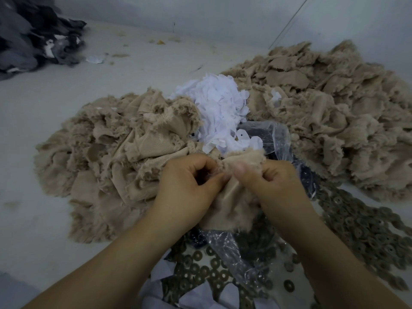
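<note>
Cloth scrap [230,208] is pinched at its frayed edge by left hand [187,189] and right hand [276,188]; sorting seems underway, and the next move is probably dropping it onto a tan pile [107,157].

The beige cloth scrap [231,208], frayed and fuzzy along its edges, hangs crumpled between the left hand [189,186] and right hand [274,186], which pinch its top.

Both hands [231,186] on tan fabric piece [231,206]
</note>
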Motion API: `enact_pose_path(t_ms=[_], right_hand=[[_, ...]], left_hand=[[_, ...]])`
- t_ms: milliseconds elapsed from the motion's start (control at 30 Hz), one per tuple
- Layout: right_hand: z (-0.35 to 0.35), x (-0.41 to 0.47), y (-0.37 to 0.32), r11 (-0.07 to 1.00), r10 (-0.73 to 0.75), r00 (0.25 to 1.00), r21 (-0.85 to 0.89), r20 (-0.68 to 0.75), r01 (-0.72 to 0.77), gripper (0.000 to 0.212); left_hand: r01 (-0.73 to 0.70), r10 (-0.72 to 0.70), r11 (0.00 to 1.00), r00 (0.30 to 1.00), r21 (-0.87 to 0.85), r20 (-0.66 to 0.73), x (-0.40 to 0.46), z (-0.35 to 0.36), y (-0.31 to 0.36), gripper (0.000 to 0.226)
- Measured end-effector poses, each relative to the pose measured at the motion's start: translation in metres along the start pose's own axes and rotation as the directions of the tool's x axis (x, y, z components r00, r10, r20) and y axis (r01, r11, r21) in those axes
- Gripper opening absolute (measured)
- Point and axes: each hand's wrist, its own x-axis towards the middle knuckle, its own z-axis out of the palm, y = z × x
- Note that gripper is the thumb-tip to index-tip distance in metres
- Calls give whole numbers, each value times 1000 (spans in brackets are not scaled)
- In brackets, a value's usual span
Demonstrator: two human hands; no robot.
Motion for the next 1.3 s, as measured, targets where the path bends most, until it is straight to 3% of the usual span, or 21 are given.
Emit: enact_pose_path(t_ms=[33, 133, 200, 367, 567, 833, 900, 1067, 1300], right_hand=[[1, 0, 1, 1000, 3, 1000, -2, -24, -3, 60], [0, 2, 8, 992, 86, 994, 93, -59, -81, 17], [-2, 3, 9, 986, 116, 992, 126, -51, -108, 3], [-2, 4, 10, 984, 68, 996, 167, -53, -58, 10], [1, 3, 13, 987, 72, 993, 151, -93, -58, 10], [2, 2, 10, 963, 159, 981, 237, -107, -130, 8], [3, 2, 8, 978, 127, 981, 181, -146, -100, 8], [5, -1, 4, 976, -96, 969, -211, -230, 47, 12], [8, -2, 2, 976, -81, 970, -214, -231, 31, 11]], left_hand=[[-4, 4, 1000, 1000, 4, 12, 0, 0, 1, 19], [-5, 4, 1000, 999, 12, 48, 0, 0, 2, 19], [56, -52, 996, 996, -65, 75, 0, -1, 1, 14], [227, -188, 914, 971, -336, 144, 2, -6, 3, 17], [156, -139, 949, 987, -273, 82, 0, 0, 2, 8], [183, -173, 913, 983, -365, 59, -6, 11, 5, 13], [190, -190, 902, 981, -389, 40, -6, 11, 5, 12], [129, -141, 952, 990, -277, -27, -7, 14, 7, 11], [115, -122, 961, 992, -252, -14, -6, 12, 6, 21]])
